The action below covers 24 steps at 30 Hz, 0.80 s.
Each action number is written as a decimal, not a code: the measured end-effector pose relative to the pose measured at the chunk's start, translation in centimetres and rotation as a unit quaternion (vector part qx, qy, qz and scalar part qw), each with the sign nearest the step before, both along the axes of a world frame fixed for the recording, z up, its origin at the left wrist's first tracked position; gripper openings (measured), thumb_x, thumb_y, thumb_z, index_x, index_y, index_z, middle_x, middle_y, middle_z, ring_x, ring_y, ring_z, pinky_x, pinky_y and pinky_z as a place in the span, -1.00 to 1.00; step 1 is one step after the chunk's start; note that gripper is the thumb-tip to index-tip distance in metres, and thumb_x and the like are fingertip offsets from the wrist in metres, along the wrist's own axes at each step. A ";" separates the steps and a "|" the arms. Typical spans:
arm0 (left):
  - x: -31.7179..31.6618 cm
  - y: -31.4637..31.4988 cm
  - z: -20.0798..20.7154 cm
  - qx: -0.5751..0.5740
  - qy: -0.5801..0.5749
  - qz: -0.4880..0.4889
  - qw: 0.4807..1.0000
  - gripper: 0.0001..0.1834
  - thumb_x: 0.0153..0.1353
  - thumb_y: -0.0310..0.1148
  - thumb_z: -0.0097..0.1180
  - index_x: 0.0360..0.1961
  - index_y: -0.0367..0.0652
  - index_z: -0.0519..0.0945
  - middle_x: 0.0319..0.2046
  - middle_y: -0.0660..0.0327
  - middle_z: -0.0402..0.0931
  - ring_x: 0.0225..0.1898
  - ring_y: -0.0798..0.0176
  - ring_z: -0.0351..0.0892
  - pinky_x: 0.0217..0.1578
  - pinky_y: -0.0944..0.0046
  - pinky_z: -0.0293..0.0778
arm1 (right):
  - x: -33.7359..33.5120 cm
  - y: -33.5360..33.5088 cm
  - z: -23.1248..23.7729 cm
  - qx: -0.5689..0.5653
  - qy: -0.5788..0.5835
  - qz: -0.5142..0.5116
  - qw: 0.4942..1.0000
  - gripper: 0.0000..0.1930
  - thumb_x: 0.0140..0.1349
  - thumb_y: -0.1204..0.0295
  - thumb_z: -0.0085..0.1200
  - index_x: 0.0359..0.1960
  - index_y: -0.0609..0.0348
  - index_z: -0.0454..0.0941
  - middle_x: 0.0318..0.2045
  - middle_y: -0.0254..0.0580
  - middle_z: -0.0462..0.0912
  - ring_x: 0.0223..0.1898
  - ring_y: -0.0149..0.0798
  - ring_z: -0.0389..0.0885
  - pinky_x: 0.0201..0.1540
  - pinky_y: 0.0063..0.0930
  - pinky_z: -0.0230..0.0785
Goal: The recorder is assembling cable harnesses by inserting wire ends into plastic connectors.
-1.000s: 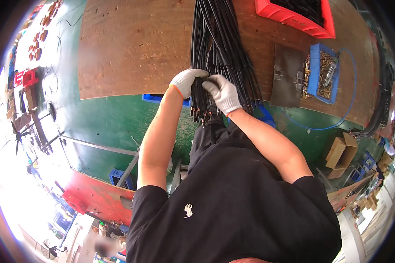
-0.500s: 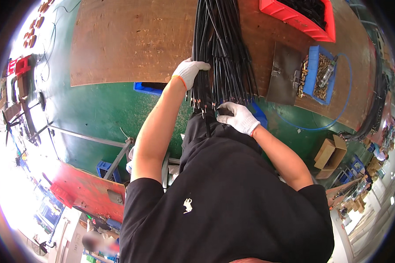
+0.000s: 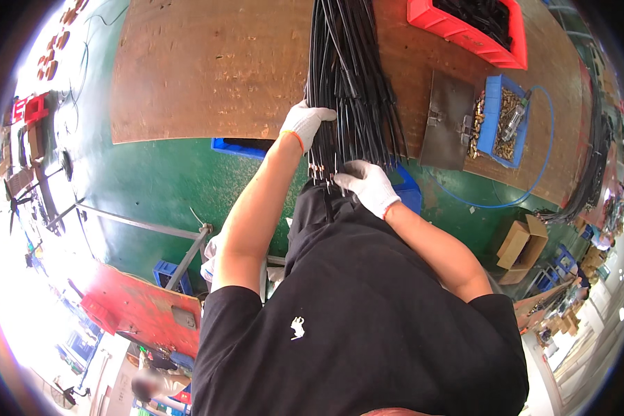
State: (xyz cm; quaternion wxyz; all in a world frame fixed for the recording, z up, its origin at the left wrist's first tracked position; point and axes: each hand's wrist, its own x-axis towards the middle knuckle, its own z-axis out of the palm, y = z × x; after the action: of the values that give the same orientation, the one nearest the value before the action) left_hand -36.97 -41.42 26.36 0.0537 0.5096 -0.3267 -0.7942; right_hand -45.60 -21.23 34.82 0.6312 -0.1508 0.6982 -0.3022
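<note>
Both gloved hands work at the near end of the bundle of black cables [image 3: 347,76], which lies along the wooden bench [image 3: 201,69] and overhangs its front edge. With its forearm stretched forward, the left hand [image 3: 304,123] curls around the bundle's left side. The right hand [image 3: 367,184], elbow bent, pinches at the cable tips, though which cable it grips is unclear.

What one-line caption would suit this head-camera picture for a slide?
Two white-gloved hands, left hand and right hand, grip the near ends of a black cable bundle lying on a brown workbench.
</note>
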 end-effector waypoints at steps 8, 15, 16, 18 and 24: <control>1.6 -2.3 2.3 -0.032 -0.063 -0.055 0.996 -0.72 0.16 -0.45 0.36 -0.09 -0.25 0.70 -0.37 0.19 0.68 -0.40 0.25 0.69 -0.35 0.19 0.63 | -1.3 -7.2 -7.1 -0.046 0.211 -0.027 0.976 -0.43 0.23 0.05 0.33 0.10 0.29 0.71 -0.02 0.16 0.79 0.08 0.08 0.76 0.18 -0.20 0.53; 2.3 -4.5 4.7 -0.066 -0.102 -0.105 0.987 -0.70 0.11 -0.40 0.36 -0.11 -0.22 0.69 -0.39 0.22 0.65 -0.47 0.29 0.61 -0.41 0.24 0.58 | -4.9 -16.9 -8.6 -0.029 0.327 -0.086 0.941 -0.54 0.26 0.08 0.29 0.01 0.20 0.69 -0.12 0.12 0.80 0.03 0.17 0.76 0.12 -0.07 0.58; 2.3 -4.8 4.9 -0.081 -0.105 -0.116 0.984 -0.67 0.11 -0.38 0.37 -0.09 -0.25 0.70 -0.38 0.21 0.66 -0.46 0.29 0.62 -0.40 0.24 0.60 | -5.0 -16.9 -9.1 -0.030 0.326 -0.088 0.941 -0.54 0.26 0.08 0.29 0.01 0.20 0.69 -0.12 0.12 0.80 0.03 0.17 0.76 0.12 -0.07 0.58; 1.8 -4.9 4.2 -0.102 -0.104 -0.126 0.981 -0.67 0.09 -0.39 0.37 -0.10 -0.26 0.72 -0.35 0.19 0.70 -0.41 0.30 0.65 -0.33 0.23 0.60 | -6.2 -16.3 -9.9 -0.131 0.262 -0.146 0.945 -0.66 0.34 0.14 0.24 -0.06 0.16 0.71 -0.19 0.07 0.81 -0.12 0.04 0.82 -0.06 -0.15 0.64; 2.6 -3.0 0.0 -0.250 -0.159 -0.117 0.948 -0.62 0.07 -0.28 0.31 -0.12 -0.31 0.74 -0.40 0.19 0.72 -0.33 0.36 0.64 -0.24 0.28 0.54 | -9.7 -6.4 -1.9 -0.166 0.044 -0.094 0.981 -0.79 0.47 0.31 0.20 -0.04 0.19 0.68 -0.37 -0.34 0.72 -0.45 -0.50 0.64 -0.38 -0.49 0.51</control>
State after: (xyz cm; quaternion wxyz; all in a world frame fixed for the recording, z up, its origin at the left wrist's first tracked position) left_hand -34.38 -44.42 26.31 0.0333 0.5577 -0.5762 -0.5966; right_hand -55.29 -27.61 32.96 0.5347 -0.2006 0.6765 -0.4650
